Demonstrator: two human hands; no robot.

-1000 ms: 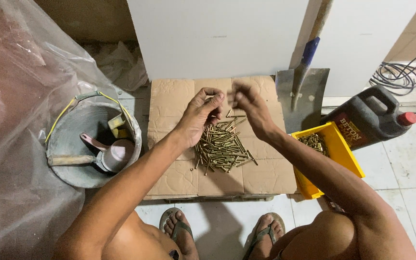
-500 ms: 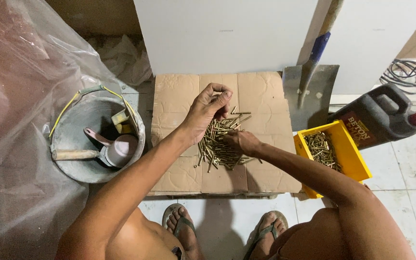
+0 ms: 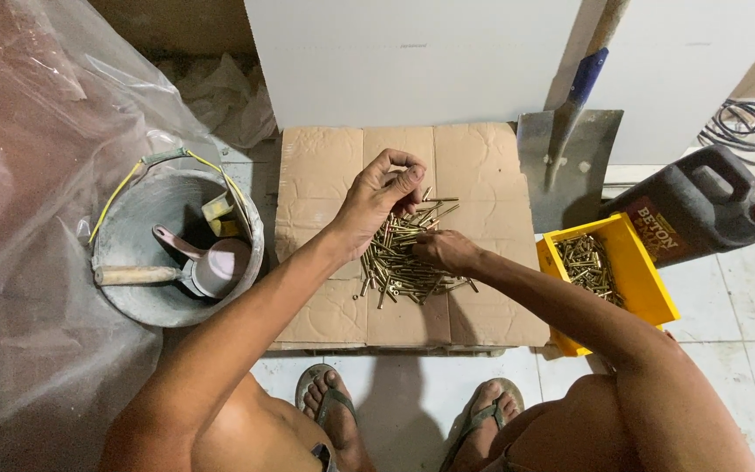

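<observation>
— Where are the two hands?

— Both over a heap of brass-coloured screws (image 3: 408, 258) that lies loose in the middle of a flattened cardboard sheet (image 3: 325, 175) on the floor. The left hand (image 3: 377, 197) is raised just above the far edge of the heap, fingers curled in and thumb pressed to the fingertips, pinched shut. Whether it holds screws in that pinch, I cannot tell; nothing shows clearly between the fingers.

— And the right?

— The right hand (image 3: 446, 251) lies low on the heap, palm down, fingers bent into the screws and touching them. It looks closed around some of them, but the grip itself is hidden under the hand.

— How close are the hands?

— Near each other, not touching: the left sits higher and farther from the person, the right nearer and lower.

— What lies around the cardboard?

— To the right, just beside its edge, a yellow plastic bin (image 3: 648, 293) with more of the same screws in it. Beyond the bin, a dark jug with a red cap (image 3: 701, 205) lies on the tiled floor. A shovel (image 3: 570, 157) with a blue-wrapped handle leans against the white wall, its blade touching the far right corner of the cardboard.

— And on the left?

— A grey bucket (image 3: 128, 227) with a small pink-brown scoop (image 3: 207, 262) and a wooden-handled tool inside, and clear plastic sheeting (image 3: 37, 131) draped beside it. The person's feet in flip-flops (image 3: 329, 406) show at the near edge.
</observation>
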